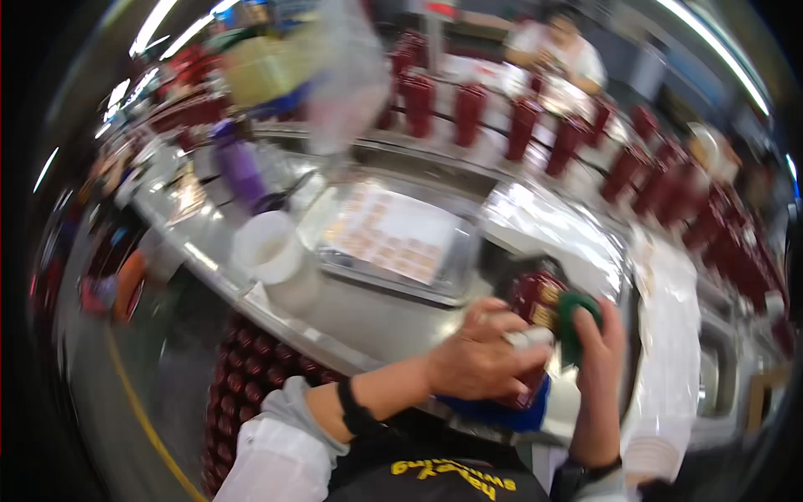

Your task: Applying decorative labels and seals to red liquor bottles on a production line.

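My left hand (pixel 477 356) is wrapped round a glossy dark red bottle (pixel 532 303) with gold marking on its side. A white wrap (pixel 529 337) covers one of its fingers. The bottle is tilted, its lower end over a blue pad (pixel 539 408). My right hand (pixel 598 347) grips a round green pad (pixel 574 325), which is against the bottle's right side near the gold marking. Motion blur hides whether the green pad is a sponge or a cloth. Beyond the bottle lies a metal tray (pixel 456 251) bearing a white sheet of small gold-brown stickers (pixel 389 234).
A white tub (pixel 272 251) and a purple bottle (pixel 238 167) stand left of the tray. Many red bottles (pixel 467 115) line the far side, where a person (pixel 560 54) sits. More red bottles (pixel 251 368) are packed below the counter's left edge. White sheeting (pixel 667 335) lies at right.
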The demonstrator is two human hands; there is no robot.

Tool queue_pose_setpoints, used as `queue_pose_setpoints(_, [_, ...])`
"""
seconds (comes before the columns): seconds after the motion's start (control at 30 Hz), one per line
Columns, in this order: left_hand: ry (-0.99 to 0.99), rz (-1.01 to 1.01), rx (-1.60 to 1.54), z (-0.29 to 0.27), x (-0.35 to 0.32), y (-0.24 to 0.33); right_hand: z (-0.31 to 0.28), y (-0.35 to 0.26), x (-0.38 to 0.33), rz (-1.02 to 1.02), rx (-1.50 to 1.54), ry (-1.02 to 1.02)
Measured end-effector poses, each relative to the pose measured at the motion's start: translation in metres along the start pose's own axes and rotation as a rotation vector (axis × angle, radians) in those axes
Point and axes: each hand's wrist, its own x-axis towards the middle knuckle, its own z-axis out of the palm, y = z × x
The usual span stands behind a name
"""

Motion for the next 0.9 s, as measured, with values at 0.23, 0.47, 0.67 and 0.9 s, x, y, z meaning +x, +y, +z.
queue_pose_setpoints(0.23, [-0.047,-0.033,-0.040,-0.008,0.020,-0.012,-0.009,0.014,0.007,0.086,0.283,0.045])
queue_pose_setpoints(0.47, [-0.130,0.054,0.098,-0.010,0.044,-0.037,-0.004,0.032,-0.003,0.131,0.238,0.016])
queue_pose_setpoints(0.67, [-0.074,-0.040,0.003,-0.009,0.043,-0.040,-0.004,0.034,-0.004,0.117,0.210,-0.003])
queue_pose_setpoints(0.9, [-0.136,0.022,0.024,-0.009,0.059,-0.045,-0.008,0.035,-0.004,0.069,0.093,0.011])
